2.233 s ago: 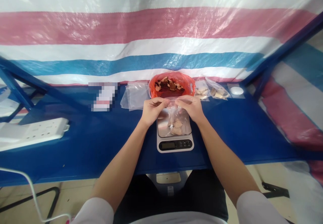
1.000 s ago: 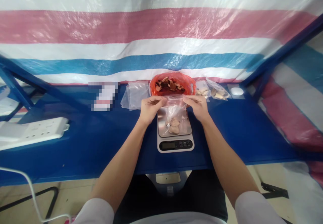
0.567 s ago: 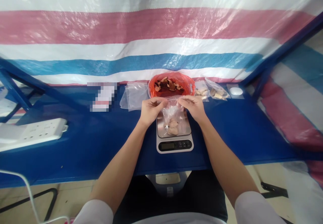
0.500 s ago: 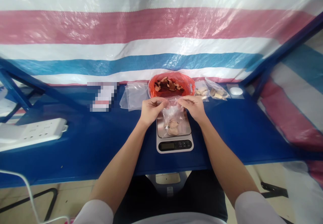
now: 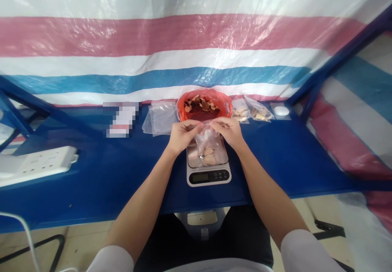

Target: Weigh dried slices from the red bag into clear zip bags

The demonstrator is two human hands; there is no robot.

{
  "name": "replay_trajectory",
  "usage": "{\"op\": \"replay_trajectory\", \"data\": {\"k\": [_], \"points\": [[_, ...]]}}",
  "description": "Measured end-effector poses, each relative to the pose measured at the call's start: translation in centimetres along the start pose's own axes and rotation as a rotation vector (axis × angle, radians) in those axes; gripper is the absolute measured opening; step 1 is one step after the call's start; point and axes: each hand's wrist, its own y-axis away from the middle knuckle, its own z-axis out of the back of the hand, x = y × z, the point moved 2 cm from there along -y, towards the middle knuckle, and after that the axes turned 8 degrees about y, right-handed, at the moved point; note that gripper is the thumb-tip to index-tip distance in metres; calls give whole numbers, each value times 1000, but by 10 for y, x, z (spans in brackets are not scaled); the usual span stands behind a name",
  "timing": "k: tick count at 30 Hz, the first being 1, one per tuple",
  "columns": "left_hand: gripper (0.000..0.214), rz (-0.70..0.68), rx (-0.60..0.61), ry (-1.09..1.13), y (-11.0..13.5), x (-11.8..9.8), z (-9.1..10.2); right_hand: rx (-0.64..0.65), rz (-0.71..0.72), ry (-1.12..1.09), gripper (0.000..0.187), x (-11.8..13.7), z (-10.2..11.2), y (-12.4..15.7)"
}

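A clear zip bag (image 5: 210,143) with several pale dried slices (image 5: 209,157) at its bottom is held by its top edge. My left hand (image 5: 183,135) pinches the left part of that edge. Close beside it, my right hand (image 5: 227,130) pinches the right part, thumb and fingers together. Below the bag is a white kitchen scale (image 5: 191,166) with a metal plate; whether the bag rests on the plate I cannot tell. Just behind my hands sits a red plastic bag (image 5: 183,110), open, with brown-edged dried slices (image 5: 202,103) inside.
On the blue table (image 5: 122,170), empty clear bags (image 5: 159,119) lie left of the red bag. Two filled bags (image 5: 260,112) and a white oval object (image 5: 281,111) lie right of it. A power strip (image 5: 39,163) is at far left; a striped sheet (image 5: 153,35) hangs behind.
My hands have drawn closer together along the bag's top edge, the right one moving inward. The whole view has shifted slightly.
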Motion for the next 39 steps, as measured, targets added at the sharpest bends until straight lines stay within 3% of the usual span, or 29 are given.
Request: {"op": "replay_trajectory", "data": {"k": [9, 15, 22, 30, 32, 35, 39], "points": [[29, 37, 77, 55, -4, -8, -8, -98, 4, -19, 30, 1, 9, 1], [31, 61, 89, 55, -11, -34, -22, -83, -32, -121, 43, 6, 28, 0], [32, -23, 116, 68, -37, -65, -64, -38, -80, -206, 47, 6, 60, 8], [28, 144, 30, 250, -81, -59, -120, -194, -75, -67, 36, -7, 109, 7], [21, 84, -28, 134, -90, -54, -123, -207, -123, -61, 35, -15, 118, 0], [22, -167, -77, -191, -94, -51, -120, -259, -149, 8, 37, -25, 128, -13], [24, -532, 110, -678, -81, -48, -118, -300, -160, 92, 34, -30, 131, -30]]}}
